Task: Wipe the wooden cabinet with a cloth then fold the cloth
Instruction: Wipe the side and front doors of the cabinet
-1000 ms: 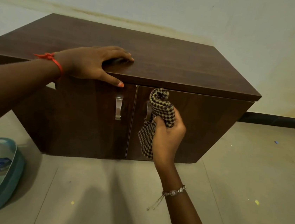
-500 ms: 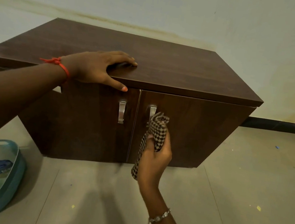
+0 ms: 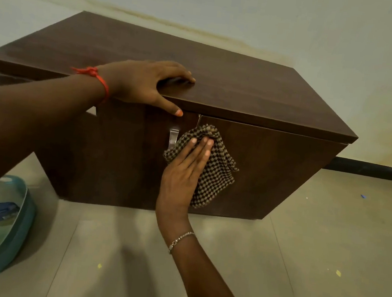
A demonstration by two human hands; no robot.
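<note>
Right now the right hand (image 3: 181, 178) lies flat, fingers (image 3: 201, 149) straight and together, pressing the checkered cloth (image 3: 214, 172) against the right door (image 3: 273, 171) of the wooden cabinet (image 3: 245, 93), not clasping it. Cloth bunched, upper edge near the door top, covering the seam area beside the left door's metal handle (image 3: 173, 138). Left hand (image 3: 141, 81) spread on the cabinet top at the front edge, thumb down over the lip, holding nothing. Red thread on left wrist, bracelet on right. Teal tub (image 3: 22, 216) on the tiled floor (image 3: 298, 270), lower left.

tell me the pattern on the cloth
The cloth has a small dark-and-tan check, seen in the head view.
</note>
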